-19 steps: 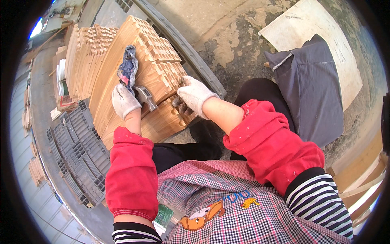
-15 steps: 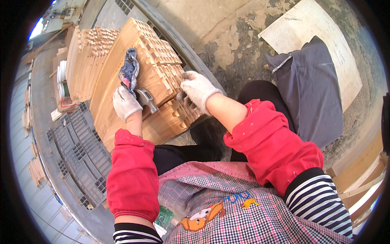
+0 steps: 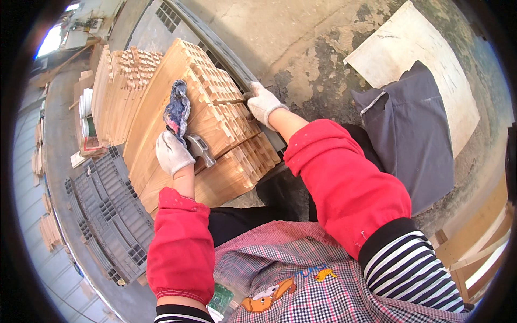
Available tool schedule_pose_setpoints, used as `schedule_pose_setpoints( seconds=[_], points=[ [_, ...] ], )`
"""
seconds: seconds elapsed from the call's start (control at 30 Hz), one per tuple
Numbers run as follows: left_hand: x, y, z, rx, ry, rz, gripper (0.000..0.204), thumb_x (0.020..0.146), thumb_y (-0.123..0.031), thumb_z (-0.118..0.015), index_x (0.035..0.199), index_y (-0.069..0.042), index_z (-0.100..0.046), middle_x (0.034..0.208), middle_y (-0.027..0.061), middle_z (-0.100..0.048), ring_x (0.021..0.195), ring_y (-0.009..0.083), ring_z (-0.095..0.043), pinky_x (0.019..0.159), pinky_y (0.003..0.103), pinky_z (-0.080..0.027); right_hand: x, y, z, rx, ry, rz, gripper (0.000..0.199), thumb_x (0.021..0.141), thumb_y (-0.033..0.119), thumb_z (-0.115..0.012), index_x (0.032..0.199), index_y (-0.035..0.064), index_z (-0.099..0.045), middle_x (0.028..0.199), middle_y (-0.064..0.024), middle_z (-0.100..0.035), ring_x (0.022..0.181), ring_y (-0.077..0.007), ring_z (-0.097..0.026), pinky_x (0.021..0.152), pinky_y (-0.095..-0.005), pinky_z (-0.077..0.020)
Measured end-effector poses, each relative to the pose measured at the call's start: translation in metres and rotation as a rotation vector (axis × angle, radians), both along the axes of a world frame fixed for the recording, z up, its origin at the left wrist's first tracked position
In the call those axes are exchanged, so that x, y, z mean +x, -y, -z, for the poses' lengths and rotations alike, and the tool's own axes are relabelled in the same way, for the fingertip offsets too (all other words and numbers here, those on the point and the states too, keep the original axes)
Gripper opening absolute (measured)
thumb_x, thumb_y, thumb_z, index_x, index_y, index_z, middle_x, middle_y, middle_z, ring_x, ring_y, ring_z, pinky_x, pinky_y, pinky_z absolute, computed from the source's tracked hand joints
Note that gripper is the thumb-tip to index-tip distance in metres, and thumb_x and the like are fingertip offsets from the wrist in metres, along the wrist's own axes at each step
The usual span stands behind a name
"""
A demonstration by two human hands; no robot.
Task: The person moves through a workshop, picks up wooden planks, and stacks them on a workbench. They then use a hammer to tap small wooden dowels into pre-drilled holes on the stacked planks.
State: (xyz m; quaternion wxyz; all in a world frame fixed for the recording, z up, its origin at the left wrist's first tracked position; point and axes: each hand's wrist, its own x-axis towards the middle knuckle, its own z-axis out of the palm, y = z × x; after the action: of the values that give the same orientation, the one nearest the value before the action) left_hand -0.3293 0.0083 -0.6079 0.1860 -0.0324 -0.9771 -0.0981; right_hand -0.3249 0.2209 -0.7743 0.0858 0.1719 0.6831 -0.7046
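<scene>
A tall stack of pale wooden boards with notched ends (image 3: pixel 215 116) stands in front of me. My left hand (image 3: pixel 174 153), in a white glove, rests on it, closed. A claw hammer (image 3: pixel 200 151) shows its metal head beside that hand's thumb side; its handle is hidden. Just beyond the fingers lies a crumpled dark blue cloth bundle (image 3: pixel 176 106), touching them. My right hand (image 3: pixel 265 105), also gloved, is at the right edge of the stack, by the metal rail (image 3: pixel 229 59). Its fingertips are partly hidden, and what they touch is unclear.
A second stack of notched boards (image 3: pixel 121 91) stands further left. Nearer on that side lies a grey plastic pallet (image 3: pixel 110 210). To the right, a dark grey cloth-covered block (image 3: pixel 412 129) lies partly over a pale sheet (image 3: pixel 431 54) on the stained floor.
My right hand has moved away from me, from the notched board ends toward the metal rail. My left hand, the hammer and the cloth bundle keep their places on the stack.
</scene>
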Motion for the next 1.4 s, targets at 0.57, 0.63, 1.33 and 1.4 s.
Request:
schedule_pose_setpoints(
  seconds=[0.57, 0.63, 1.33, 1.4],
  points=[
    [0.004, 0.008, -0.005, -0.016, 0.023, -0.013, 0.035, 0.093, -0.028, -0.038, 0.087, 0.001, -0.057, 0.09, 0.0199, -0.058, 0.088, 0.0383, -0.053, 0.078, 0.045, -0.04, 0.02, -0.015, -0.074, 0.235, 0.061, -0.162, 0.047, 0.086, 0.014, -0.043, 0.132, 0.0038, -0.041, 0.119, -0.0254, -0.055, 0.113, -0.037, -0.052, 0.097, -0.0395, -0.0402],
    [0.003, 0.006, -0.004, -0.015, 0.017, -0.003, 0.035, 0.093, -0.028, -0.038, 0.087, 0.001, -0.057, 0.09, 0.0199, -0.058, 0.088, 0.0384, -0.053, 0.078, 0.045, -0.04, 0.02, -0.012, -0.063, 0.25, -0.007, -0.062, 0.047, 0.086, 0.017, -0.041, 0.132, 0.0079, -0.042, 0.114, -0.0246, -0.058, 0.107, -0.0378, -0.055, 0.092, -0.0423, -0.043],
    [0.005, 0.008, -0.003, -0.026, -0.014, 0.003, 0.036, 0.094, -0.028, -0.038, 0.095, 0.001, -0.059, 0.097, 0.0197, -0.059, 0.092, 0.038, -0.054, 0.083, 0.044, -0.041, 0.022, -0.001, -0.066, 0.256, -0.2, 0.045, 0.042, 0.085, 0.018, -0.044, 0.126, 0.0096, -0.046, 0.1, -0.0242, -0.062, 0.093, -0.0403, -0.059, 0.082, -0.0474, -0.0459],
    [0.004, 0.007, -0.003, -0.019, 0.003, -0.007, 0.036, 0.094, -0.028, -0.038, 0.095, 0.001, -0.059, 0.098, 0.0196, -0.059, 0.092, 0.0379, -0.054, 0.083, 0.044, -0.041, 0.021, -0.002, -0.065, 0.257, -0.205, 0.047, 0.041, 0.085, 0.018, -0.044, 0.125, 0.0094, -0.046, 0.099, -0.0243, -0.062, 0.093, -0.0404, -0.059, 0.082, -0.0473, -0.046]
  ],
)
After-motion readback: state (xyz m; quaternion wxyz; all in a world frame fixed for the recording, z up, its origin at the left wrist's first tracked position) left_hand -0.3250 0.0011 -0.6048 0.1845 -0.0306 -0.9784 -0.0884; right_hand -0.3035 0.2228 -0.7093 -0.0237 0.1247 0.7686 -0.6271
